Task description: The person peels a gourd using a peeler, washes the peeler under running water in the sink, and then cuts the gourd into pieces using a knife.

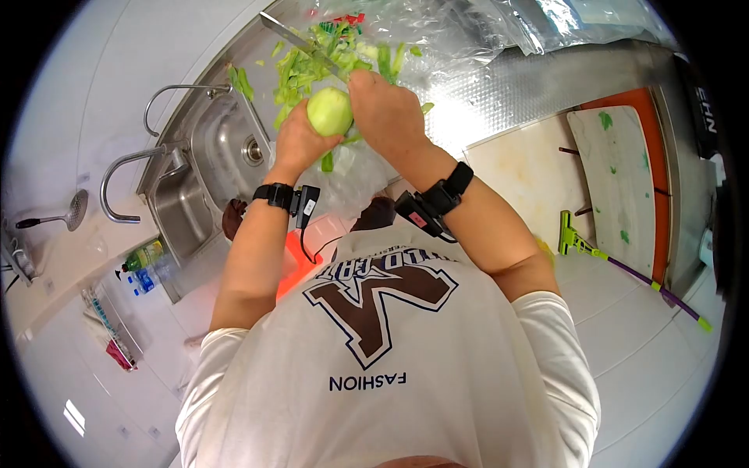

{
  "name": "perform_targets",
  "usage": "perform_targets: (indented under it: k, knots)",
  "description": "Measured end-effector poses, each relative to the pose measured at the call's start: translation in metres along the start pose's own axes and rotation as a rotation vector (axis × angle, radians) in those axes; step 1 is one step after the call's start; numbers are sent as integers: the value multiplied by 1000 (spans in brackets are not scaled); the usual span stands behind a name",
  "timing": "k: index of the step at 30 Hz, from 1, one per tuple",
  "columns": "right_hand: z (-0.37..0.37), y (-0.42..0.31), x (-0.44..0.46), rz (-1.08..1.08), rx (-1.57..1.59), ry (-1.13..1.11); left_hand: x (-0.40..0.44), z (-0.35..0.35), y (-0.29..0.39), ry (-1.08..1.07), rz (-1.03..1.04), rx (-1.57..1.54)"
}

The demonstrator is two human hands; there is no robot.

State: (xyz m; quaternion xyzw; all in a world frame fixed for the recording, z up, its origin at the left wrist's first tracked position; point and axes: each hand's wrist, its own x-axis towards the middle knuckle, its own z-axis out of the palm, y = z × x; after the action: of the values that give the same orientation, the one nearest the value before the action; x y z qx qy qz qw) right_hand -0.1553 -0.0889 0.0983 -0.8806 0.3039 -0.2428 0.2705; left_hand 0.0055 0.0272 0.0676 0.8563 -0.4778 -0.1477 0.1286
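Note:
My left hand (299,142) is wrapped around a rounded, pale green vegetable (329,111) with a smooth, peeled-looking surface; its exact kind is unclear. Closed around a handle, my right hand (388,111) grips a knife (304,44), whose long blade points to the upper left, above the vegetable. The knife's handle is hidden inside the fist. Green peelings (300,74) lie scattered on the metal counter under the blade and around both hands. Below the vegetable, a clear plastic bag (343,183) hangs at the counter's edge.
A double-basin steel sink (222,144) with curved taps (125,160) is on the left. Clear plastic sheeting (437,35) covers the back of the steel counter (538,86). A skimmer (74,210) and bottles (144,257) are at far left. A green-and-purple mop (624,269) lies right.

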Motion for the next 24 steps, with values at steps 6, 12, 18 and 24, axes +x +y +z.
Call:
perform_targets:
  k: [6,12,18,24]
  knots:
    - [31,32,-6,60,-112,-222,2,-6,8,-48,-32,-1]
    - [12,21,2,105,-78,-102,1,-4,6,-30,-22,-16]
    - [37,37,-10,30,-129,-241,1,-5,5,-29,-11,-10]
    - [10,20,-4,118,-94,-155,0,-7,8,-27,-24,-13]
